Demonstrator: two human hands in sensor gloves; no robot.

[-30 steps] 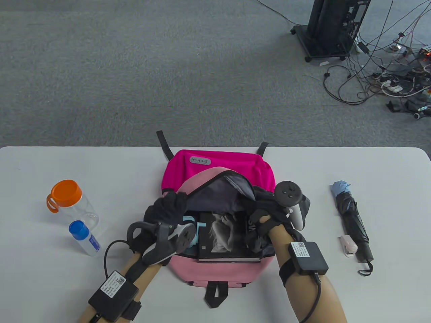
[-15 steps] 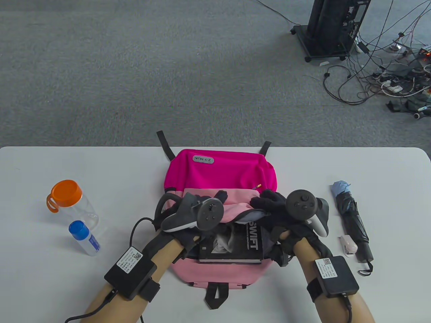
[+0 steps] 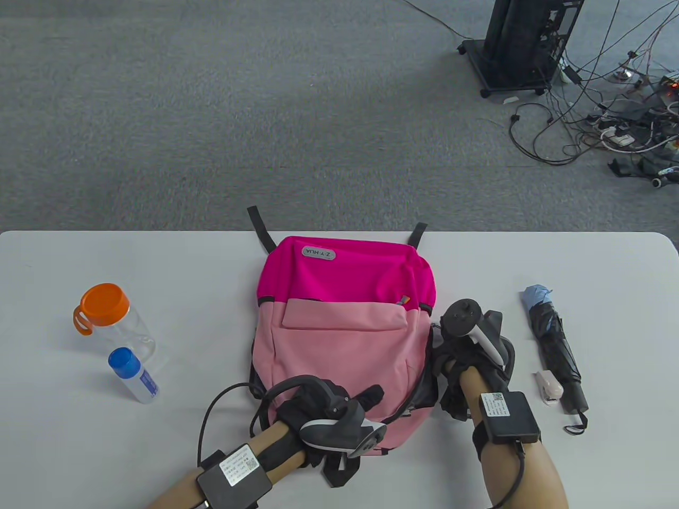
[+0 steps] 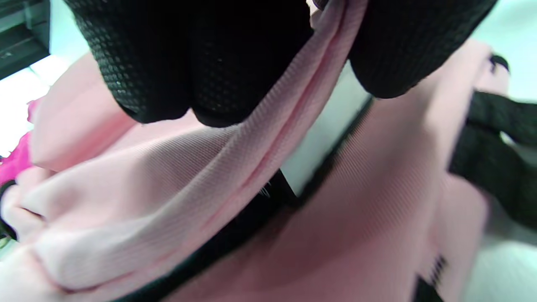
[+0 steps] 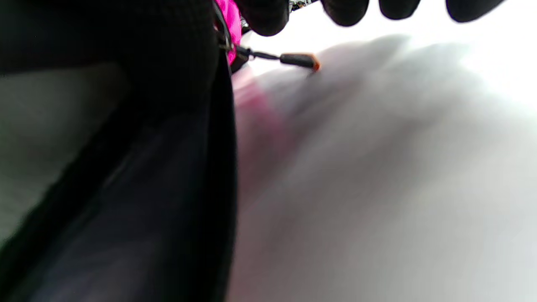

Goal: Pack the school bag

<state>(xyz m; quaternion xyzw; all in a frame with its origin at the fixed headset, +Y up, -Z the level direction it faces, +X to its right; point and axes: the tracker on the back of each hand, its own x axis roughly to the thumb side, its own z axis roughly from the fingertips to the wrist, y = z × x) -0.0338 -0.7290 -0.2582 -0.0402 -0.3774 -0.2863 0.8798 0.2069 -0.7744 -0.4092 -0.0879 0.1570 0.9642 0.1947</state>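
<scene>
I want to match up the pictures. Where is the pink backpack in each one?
Table view: the backpack lies mid-table, between the left hand and right hand.
Left wrist view: its pale pink cloth fills most of the picture, pinched by black fingers.
Right wrist view: only a bright pink sliver at the top, beside the zipper pull.
Shared landmark: the pink cloth.

Table view bright, even, sharp, soft shadows. Wrist views blurred, close-focus; right wrist overexposed white glare upper right.

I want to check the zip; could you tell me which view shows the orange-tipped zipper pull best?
The right wrist view: the zipper pull lies sharp against the white table. In the table view it is a tiny orange speck on the backpack. The left wrist view misses it.
</scene>
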